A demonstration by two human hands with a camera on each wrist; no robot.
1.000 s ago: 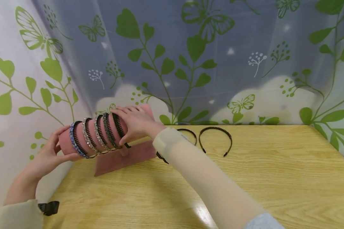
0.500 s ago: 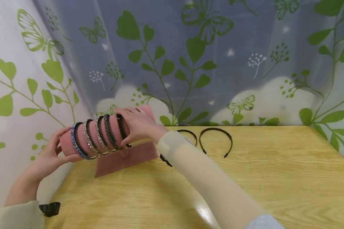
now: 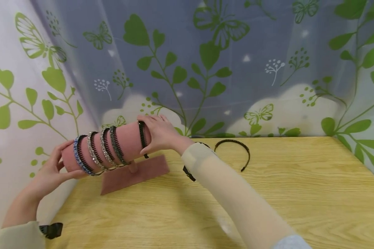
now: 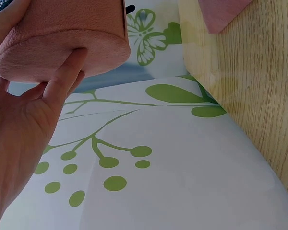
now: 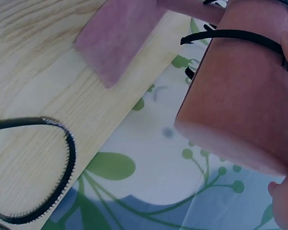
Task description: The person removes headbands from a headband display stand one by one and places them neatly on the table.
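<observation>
A pink velvet roll (image 3: 129, 136) on a stand with a flat pink base (image 3: 137, 180) carries several headbands. My left hand (image 3: 51, 169) grips its left end; in the left wrist view a finger (image 4: 65, 74) lies against the flat end face. With thumb below and fingers above, my right hand (image 3: 163, 135) holds a black headband (image 3: 142, 135) near the roll's right end. Farther left sit a dark sparkly headband (image 3: 115, 145), two silver rhinestone ones (image 3: 92, 152) and a blue one (image 3: 78, 154). The right wrist view shows the black headband (image 5: 240, 34) around the roll, its tips sticking out.
Another black headband (image 3: 247, 152) lies on the wooden table (image 3: 299, 180) at the back; a second is mostly hidden behind the right sleeve (image 3: 212, 166). A leaf-patterned curtain (image 3: 261, 86) hangs right behind the table's back edge.
My right hand has moved right along the roll with the black headband, widening the bare gap beside the dark sparkly one. The left hand keeps its grip on the left end.
</observation>
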